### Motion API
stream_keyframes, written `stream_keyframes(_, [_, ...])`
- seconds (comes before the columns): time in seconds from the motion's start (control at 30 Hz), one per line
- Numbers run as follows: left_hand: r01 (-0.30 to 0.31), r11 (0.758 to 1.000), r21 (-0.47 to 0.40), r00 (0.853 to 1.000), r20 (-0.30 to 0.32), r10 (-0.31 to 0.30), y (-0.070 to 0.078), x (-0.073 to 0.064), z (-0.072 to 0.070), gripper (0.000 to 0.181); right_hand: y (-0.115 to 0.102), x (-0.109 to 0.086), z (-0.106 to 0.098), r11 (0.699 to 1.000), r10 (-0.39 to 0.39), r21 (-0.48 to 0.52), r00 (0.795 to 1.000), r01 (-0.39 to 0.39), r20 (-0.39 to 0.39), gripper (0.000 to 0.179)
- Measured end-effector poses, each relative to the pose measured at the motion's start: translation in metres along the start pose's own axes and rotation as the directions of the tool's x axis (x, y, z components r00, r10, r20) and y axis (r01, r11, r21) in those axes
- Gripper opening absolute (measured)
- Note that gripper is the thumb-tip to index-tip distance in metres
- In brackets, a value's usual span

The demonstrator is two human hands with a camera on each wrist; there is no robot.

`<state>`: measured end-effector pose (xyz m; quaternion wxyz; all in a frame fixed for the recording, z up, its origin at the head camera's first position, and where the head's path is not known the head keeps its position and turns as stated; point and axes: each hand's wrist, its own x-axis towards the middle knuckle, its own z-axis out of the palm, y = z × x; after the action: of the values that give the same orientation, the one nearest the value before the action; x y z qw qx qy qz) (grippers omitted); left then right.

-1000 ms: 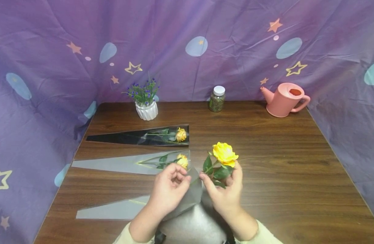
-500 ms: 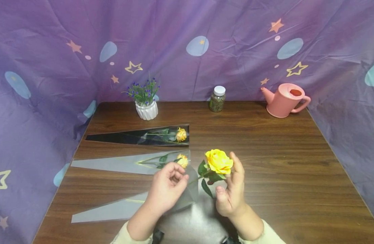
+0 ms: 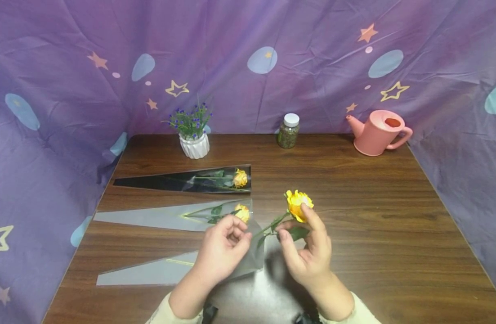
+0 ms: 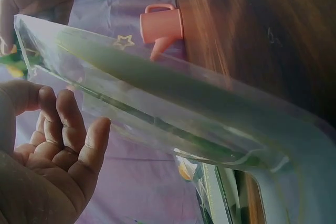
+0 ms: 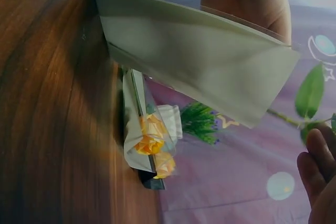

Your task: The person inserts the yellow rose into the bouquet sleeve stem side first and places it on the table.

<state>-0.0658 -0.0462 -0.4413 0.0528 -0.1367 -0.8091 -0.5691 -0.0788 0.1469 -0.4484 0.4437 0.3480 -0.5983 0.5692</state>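
A yellow rose (image 3: pixel 298 206) with green leaves rises out of the wide end of a clear, pale-backed flower sleeve (image 3: pixel 249 258). Its stem (image 4: pixel 152 119) runs inside the sleeve in the left wrist view. My left hand (image 3: pixel 225 247) pinches the sleeve's edge between thumb and index finger, the other fingers loosely curled. The sleeve's narrow end passes left beneath my left forearm. My right hand (image 3: pixel 310 252) cups the bloom from the right. Its index fingertip touches the petals, and thumb and middle finger pinch in among the leaves (image 5: pixel 311 93) just below.
Two wrapped roses lie at the left of the table, one in a black sleeve (image 3: pixel 158 182) and one in a white sleeve (image 3: pixel 142 219). Along the back stand a potted plant (image 3: pixel 195 147), a jar (image 3: pixel 288 135) and a pink watering can (image 3: pixel 375 137). A purple curtain (image 3: pixel 231 27) surrounds the table.
My right hand let go below the bloom, opened, then closed in again from the right. The rose dipped, then rose and tilted right. My left hand kept its pinch, nearly still.
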Motion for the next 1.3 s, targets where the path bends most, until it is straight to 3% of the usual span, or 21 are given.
stream_keyframes(0.17, [-0.002,1.0,0.013,1.0,-0.001,0.002,0.001,0.0,0.0,0.017,-0.001,-0.003,-0.004,0.986,0.14,0.088,0.989,-0.142,0.039,0.081])
stream_keyframes(0.3, [-0.001,1.0,0.015,1.0,-0.004,0.001,0.001,0.0,0.0,0.017,-0.001,-0.002,-0.006,0.979,0.182,0.079,0.981,-0.188,0.07,0.084])
stream_keyframes(0.53, [-0.025,1.0,0.018,1.0,-0.015,0.026,-0.001,0.001,0.001,0.018,-0.003,-0.004,-0.008,0.985,0.172,-0.022,0.979,-0.171,0.11,0.048])
stream_keyframes(0.63, [-0.032,0.999,0.025,0.999,-0.017,0.033,-0.001,0.001,0.001,0.019,-0.002,-0.003,-0.007,0.992,0.124,0.005,0.984,-0.126,0.128,0.035])
stream_keyframes(0.83, [-0.049,0.999,0.013,0.999,-0.024,0.049,0.0,0.001,0.0,0.02,-0.002,-0.003,-0.002,0.992,0.056,0.101,0.982,-0.075,0.178,0.029])
stream_keyframes(1.3, [-0.089,0.996,-0.015,0.995,-0.053,0.088,0.004,-0.001,0.002,0.021,-0.004,-0.015,0.013,0.952,0.2,0.197,0.964,-0.233,0.173,0.022])
